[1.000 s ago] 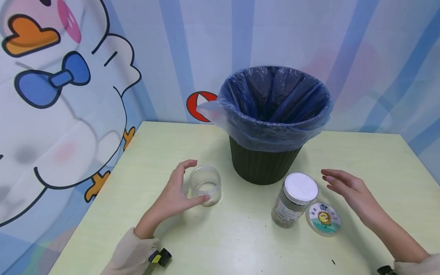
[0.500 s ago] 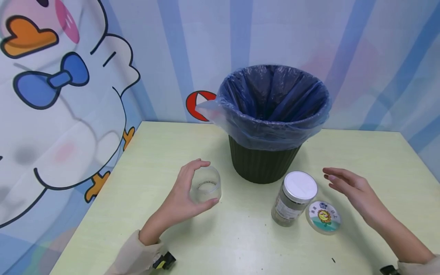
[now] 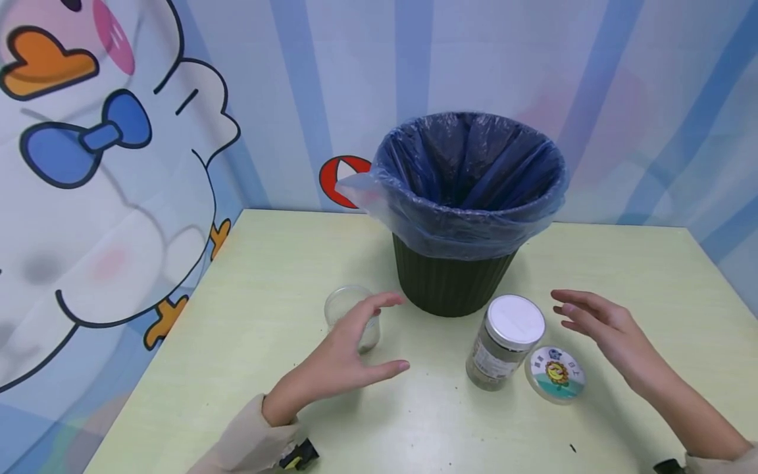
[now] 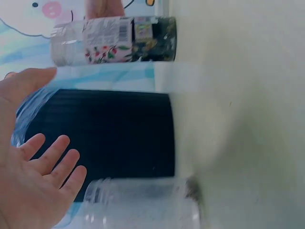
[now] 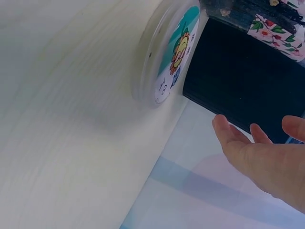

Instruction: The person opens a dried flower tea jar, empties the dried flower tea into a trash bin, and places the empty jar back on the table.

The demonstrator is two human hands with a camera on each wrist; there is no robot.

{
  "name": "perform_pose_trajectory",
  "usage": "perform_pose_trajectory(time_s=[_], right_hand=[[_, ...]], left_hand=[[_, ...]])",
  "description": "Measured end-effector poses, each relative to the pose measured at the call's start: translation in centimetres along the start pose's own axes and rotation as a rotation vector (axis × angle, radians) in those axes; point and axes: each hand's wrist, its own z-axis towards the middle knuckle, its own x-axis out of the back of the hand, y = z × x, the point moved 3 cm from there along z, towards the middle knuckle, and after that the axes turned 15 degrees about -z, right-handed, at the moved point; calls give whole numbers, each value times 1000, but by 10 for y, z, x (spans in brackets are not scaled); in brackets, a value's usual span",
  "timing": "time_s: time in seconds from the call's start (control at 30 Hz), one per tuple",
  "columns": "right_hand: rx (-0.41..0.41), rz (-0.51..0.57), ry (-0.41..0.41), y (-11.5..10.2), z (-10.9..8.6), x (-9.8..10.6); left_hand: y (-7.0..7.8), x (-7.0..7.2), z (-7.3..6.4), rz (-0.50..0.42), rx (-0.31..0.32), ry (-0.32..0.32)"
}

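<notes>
My left hand (image 3: 343,359), thumb and fingers spread apart with nothing between them, hovers in front of a clear plastic jar (image 3: 342,301) and partly hides it. That jar stands upright without a lid; its side shows in the left wrist view (image 4: 147,205). To the right, a jar with a white lid (image 3: 503,345) stands on the table; it has a flowered label (image 4: 109,40) and dark contents. Beside it lies a round lid with a sunflower picture (image 3: 556,375). My right hand (image 3: 610,336) is held in the air just past these, its fingers relaxed and holding nothing.
A dark ribbed bin (image 3: 453,283) lined with a blue plastic bag (image 3: 474,230) stands behind the jars. Small dark specks dot the pale table (image 3: 414,421). A wall printed with cartoons (image 3: 308,85) closes off the back and left.
My left hand first reached further around the clear jar, then moved right and toward me, off in front of it. The jar stayed put. My right hand has hardly moved.
</notes>
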Motion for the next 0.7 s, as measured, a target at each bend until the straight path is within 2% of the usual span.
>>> perform_pose_trajectory(time_s=[0.27,0.57,0.7], right_hand=[[-11,-28,-18,-9,-3,-2],[42,-65,6,-29,-3,-3],[66,-70,10,-38,-1,-3]], left_hand=[[-6,-22,5,-65,4,-44],[-12,-48,19,-89,20,-106],[-15,-57,24,-137,25,-106]])
